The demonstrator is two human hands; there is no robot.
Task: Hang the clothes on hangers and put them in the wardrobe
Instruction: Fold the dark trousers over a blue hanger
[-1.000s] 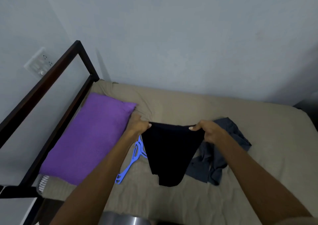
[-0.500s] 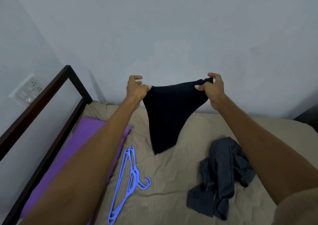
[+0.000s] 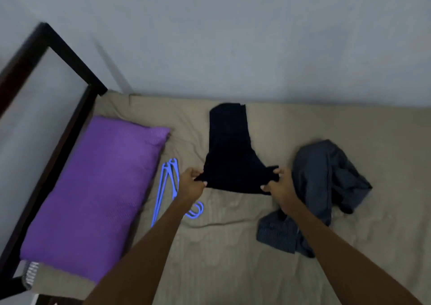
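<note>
A black garment [image 3: 229, 155] lies spread out on the beige bed [image 3: 233, 246], stretching away toward the wall. My left hand [image 3: 191, 184] pinches its near left corner and my right hand [image 3: 277, 184] pinches its near right corner. Blue plastic hangers [image 3: 166, 188] lie on the sheet just left of my left hand, partly hidden by my forearm. A crumpled dark grey garment [image 3: 324, 183] lies to the right of my right hand.
A purple pillow [image 3: 95, 192] lies at the left end of the bed against the dark wooden bed frame [image 3: 58, 122]. A pale wall runs along the far side of the bed. No wardrobe is in view.
The black garment was held up in the air in front of the wall; both hands have come down and it now lies flat on the bed.
</note>
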